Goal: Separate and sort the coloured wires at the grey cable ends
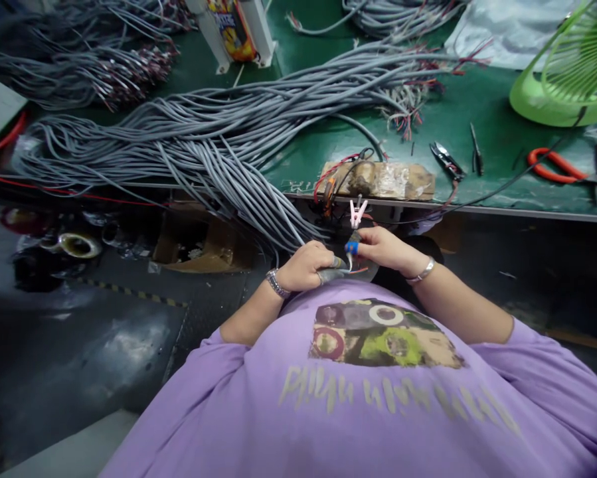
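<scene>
My left hand [308,265] is closed around the end of a grey cable, close to my body, with grey coverings on its thumb and finger. Thin coloured wires [358,271] stick out from that end toward the right. My right hand [380,249], with a blue wrap on one finger, pinches a pale strand [350,260] rising from the cable end. Just beyond my right fingertips a pink clothespin [358,214] stands at the bench edge. From the large bundle of grey cables [218,126], several lengths hang over the edge toward my left hand.
On the green bench [298,176] lie a taped wooden block [382,180], small snips [446,160], a thin pointed tool [476,149] and orange-handled scissors [557,166]. A green fan [542,99] stands at right. Below the bench sits a cardboard box [203,245].
</scene>
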Available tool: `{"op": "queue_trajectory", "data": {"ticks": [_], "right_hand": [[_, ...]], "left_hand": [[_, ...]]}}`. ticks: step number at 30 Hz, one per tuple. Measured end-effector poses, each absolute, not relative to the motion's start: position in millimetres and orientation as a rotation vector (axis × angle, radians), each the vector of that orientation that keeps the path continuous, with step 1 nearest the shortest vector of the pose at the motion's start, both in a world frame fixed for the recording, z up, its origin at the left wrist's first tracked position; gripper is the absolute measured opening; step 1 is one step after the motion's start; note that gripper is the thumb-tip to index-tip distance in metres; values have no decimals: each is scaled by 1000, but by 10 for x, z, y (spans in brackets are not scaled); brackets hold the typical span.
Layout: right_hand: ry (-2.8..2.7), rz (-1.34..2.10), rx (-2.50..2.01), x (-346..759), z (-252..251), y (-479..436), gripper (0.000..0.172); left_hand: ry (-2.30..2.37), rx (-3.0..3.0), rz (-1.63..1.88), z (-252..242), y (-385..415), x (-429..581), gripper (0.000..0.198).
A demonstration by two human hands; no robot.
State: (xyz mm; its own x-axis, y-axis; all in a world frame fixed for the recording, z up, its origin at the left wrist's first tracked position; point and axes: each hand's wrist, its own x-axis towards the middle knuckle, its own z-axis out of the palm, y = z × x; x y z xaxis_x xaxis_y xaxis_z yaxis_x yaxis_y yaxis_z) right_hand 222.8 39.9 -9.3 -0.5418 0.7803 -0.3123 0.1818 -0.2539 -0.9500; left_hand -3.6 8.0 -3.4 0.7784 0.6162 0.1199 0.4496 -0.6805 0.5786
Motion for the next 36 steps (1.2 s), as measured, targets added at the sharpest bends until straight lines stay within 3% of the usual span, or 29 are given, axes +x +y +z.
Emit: {"op": "queue_trajectory", "data": {"ticks": [2,6,11,19,25,36], "right_hand": [[-1386,1796,-1263,2261,-107,397,45],[-1451,2043,-1202,2360,-58,313,56],[-1651,2032,-1129,2253,-21,189,42],[-1006,1669,-1319,2278,-218,371,39],[-889,2031,-1055,2232,-217,579,55],[-785,1896,-984,2072,-155,616,51]], "left_hand": [[814,2415,444,-33,67,-52,30],[831,2458,459,-76,53,-56,28],[806,2514,477,-102,79,-21,28],[825,2466,705,4,98,-52,32],[959,2420,1028,10,249,-3,29],[1085,2367,934,-125,406,120,39]]}}
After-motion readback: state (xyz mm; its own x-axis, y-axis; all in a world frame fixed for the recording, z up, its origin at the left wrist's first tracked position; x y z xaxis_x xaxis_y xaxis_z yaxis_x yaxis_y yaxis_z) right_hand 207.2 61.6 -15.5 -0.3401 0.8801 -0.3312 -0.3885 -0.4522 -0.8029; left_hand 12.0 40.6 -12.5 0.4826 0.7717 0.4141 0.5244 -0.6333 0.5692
